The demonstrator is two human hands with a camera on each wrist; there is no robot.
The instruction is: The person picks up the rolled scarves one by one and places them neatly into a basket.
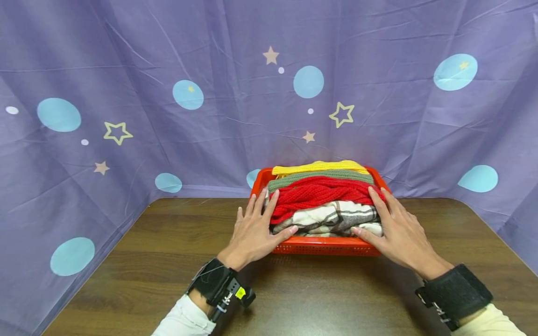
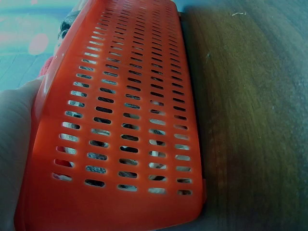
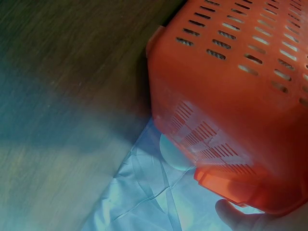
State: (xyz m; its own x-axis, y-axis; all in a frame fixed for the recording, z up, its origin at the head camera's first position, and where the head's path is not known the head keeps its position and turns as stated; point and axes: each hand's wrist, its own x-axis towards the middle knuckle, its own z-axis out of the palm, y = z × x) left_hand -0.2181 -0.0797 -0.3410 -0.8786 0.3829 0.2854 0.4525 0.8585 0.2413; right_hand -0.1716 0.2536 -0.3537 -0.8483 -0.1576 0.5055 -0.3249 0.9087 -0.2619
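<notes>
A red plastic basket (image 1: 328,249) with slotted walls holds folded cloths stacked front to back. At the back lies a yellow knit (image 1: 319,166), then a grey-green knit (image 1: 321,177) and a red knit (image 1: 323,193). A white and grey plaid cloth (image 1: 336,215) fills the front. My left hand (image 1: 254,233) rests over the basket's left end, fingers straight and spread, thumb at the front rim. Mirroring it, my right hand (image 1: 399,233) lies over the right end with extended fingers. The right wrist view catches only a fingertip (image 3: 231,211) by the rim.
The basket stands on a brown wooden table (image 1: 176,261), toward its far edge. Behind and beside the table hangs a purple curtain (image 1: 235,140) with stars and blue circles. Both wrists wear black straps (image 1: 458,291) with small devices.
</notes>
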